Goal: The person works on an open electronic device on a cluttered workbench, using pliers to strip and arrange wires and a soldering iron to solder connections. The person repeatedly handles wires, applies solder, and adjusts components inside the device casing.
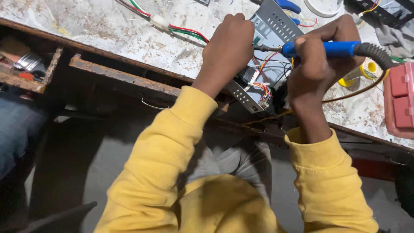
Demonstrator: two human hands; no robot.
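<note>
Clamped in the right hand (317,69) is a blue-handled soldering iron (332,48), fingers curled tight around the grip, its dark tip pointing leftward into a tangle of wires. Just left of that grip, the left hand (227,47) is balled into a fist and presses down on a grey perforated metal chassis (272,26), though I cannot tell whether the fingers pinch anything underneath.

Beneath both hands spreads the worn, speckled workbench (108,30), with a rusty metal edge (125,75) running below the left wrist. Yellow sleeves (172,142) reach up from the bottom of the view to both hands. Well off to the right of the iron sits a red plastic box (399,99) at the frame's edge. The chassis lies tilted between the two hands, its open end facing the person, and the bundle of coloured wires (264,86) spills from it right under the iron's tip. Behind the left fist, farther up the bench, a white connector with red, green and white leads (160,20) lies flat. Just beyond the right hand, a yellow spool of solder (368,69) stands under the iron's black ribbed cord (375,54). Above the chassis, blue plier handles (288,6) poke in.
</note>
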